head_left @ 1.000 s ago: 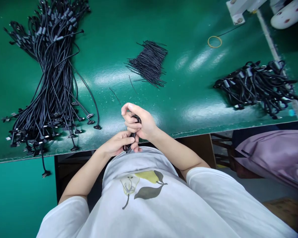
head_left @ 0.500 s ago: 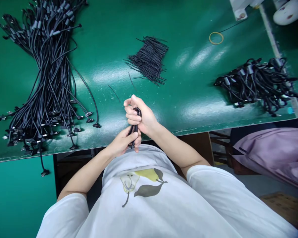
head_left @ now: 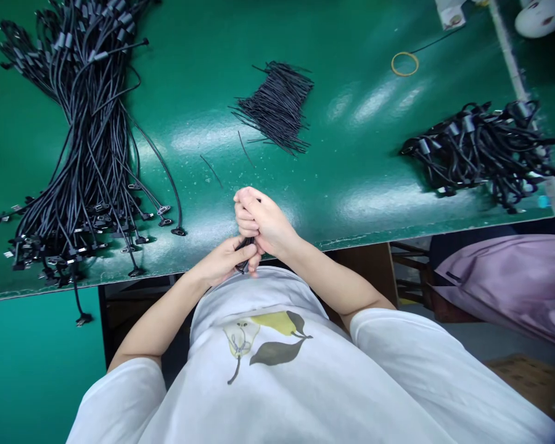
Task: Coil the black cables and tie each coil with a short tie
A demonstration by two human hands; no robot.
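Folded black cable, held in two hands at the worktop's near edge

Item: one folded black cable [head_left: 245, 254], partly hidden by fingers. Long axis: steep, leaning slightly right toward its far end; the near end points at the wearer's white shirt [head_left: 277, 345], the far end runs up into the right hand. Connector direction: cannot be told.

Left hand [head_left: 226, 258]: closed on the cable's lower part, thumb laid across it.

Right hand [head_left: 259, 222]: curled round the upper part, just above the left.

Worktop [head_left: 351, 191], green, carrying:
- long black cables [head_left: 90, 129], one heap, left, long axis running away from the wearer;
- short black strips [head_left: 277, 108], one stack beyond the hands, two loose strips nearer;
- bundled black cables [head_left: 481, 151], one pile, right;
- yellow ring [head_left: 404, 63], one, far right.
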